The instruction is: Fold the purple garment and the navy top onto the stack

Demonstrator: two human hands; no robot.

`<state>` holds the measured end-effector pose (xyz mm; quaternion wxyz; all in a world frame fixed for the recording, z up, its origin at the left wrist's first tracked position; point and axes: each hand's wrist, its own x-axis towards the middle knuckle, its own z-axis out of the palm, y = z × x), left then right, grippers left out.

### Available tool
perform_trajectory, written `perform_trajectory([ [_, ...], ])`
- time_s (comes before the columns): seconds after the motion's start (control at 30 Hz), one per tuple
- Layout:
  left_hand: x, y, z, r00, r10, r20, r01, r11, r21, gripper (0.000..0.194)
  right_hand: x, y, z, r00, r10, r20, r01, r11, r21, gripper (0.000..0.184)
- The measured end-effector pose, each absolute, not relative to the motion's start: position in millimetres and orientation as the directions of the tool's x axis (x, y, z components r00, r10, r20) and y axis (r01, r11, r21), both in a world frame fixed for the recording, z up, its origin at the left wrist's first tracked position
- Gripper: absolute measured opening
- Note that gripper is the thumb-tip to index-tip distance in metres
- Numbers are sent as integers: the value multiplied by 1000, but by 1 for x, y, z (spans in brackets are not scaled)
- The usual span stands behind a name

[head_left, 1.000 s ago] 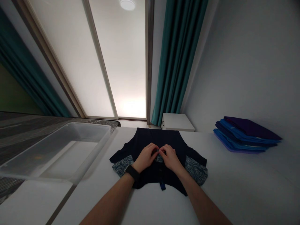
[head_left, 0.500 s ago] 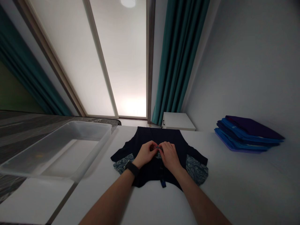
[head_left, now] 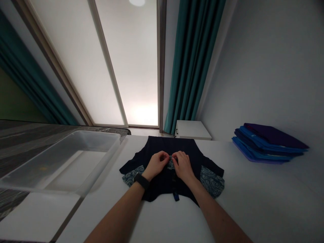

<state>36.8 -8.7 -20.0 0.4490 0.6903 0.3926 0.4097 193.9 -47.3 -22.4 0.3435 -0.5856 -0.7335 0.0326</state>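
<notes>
Because both hands meet in the middle, the small patterned piece [head_left: 171, 164] lies between them, and neither hand is clearly nearer. To its left, the left hand [head_left: 156, 165], with a dark watch [head_left: 141, 181] on the wrist, has thumb and forefinger pinched together; to its right, the right hand [head_left: 183, 165] is pinched in the same narrow way. The fingers [head_left: 162, 154] appear to hold the far edge of this piece, but which way its long axis runs, I cannot tell. Under the fingers is the dark garment [head_left: 172, 144], spread flat, its longer extent going from left to right. A blue tab [head_left: 176, 196] lies at its near edge, on the person's side of the fingers.

The bench [head_left: 167, 222] below is white. Far left of the fingers there is a grey striped cloth [head_left: 20, 145], then a clear bin [head_left: 93, 143]. Ahead of the fingers, beyond the garment, are a pale sliding door [head_left: 136, 67], a teal curtain [head_left: 193, 67] and a white cabinet [head_left: 193, 129]. Well apart to the right lies a stack of folded blue and purple cloths [head_left: 268, 145].
</notes>
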Motion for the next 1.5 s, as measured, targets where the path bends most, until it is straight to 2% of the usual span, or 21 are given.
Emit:
perform_trajectory([
  [0.1,36,-8,-18,377,908,183,101,-237,966,13,197,-47,-24,-63,891,450,798,316,-513,12],
  [0.23,36,-8,-17,367,918,152,102,-202,974,12,198,-48,-22,-59,900,431,753,323,-573,11],
  [0.53,35,-6,-20,404,898,174,172,-261,950,13,197,-49,-23,-58,915,399,769,296,-567,9],
  [0.63,34,-10,-17,427,871,242,251,-371,894,10,198,-48,-26,-35,927,373,762,267,-590,9],
  [0.8,33,-17,-8,524,754,397,356,-617,702,11,202,-45,-26,-31,956,290,709,226,-668,7],
  [1.03,34,-22,-6,611,681,403,368,-695,617,11,205,-46,-24,-30,964,263,674,214,-707,10],
  [1.13,36,-22,-7,575,703,419,344,-672,655,8,204,-46,-23,-20,961,275,662,218,-717,14],
  [1.3,39,-19,-11,454,831,321,289,-478,829,7,203,-48,-20,-25,955,295,664,237,-709,12],
  [1.5,40,-14,-16,429,877,217,140,-302,943,15,201,-55,-19,-105,901,421,779,337,-529,9],
])
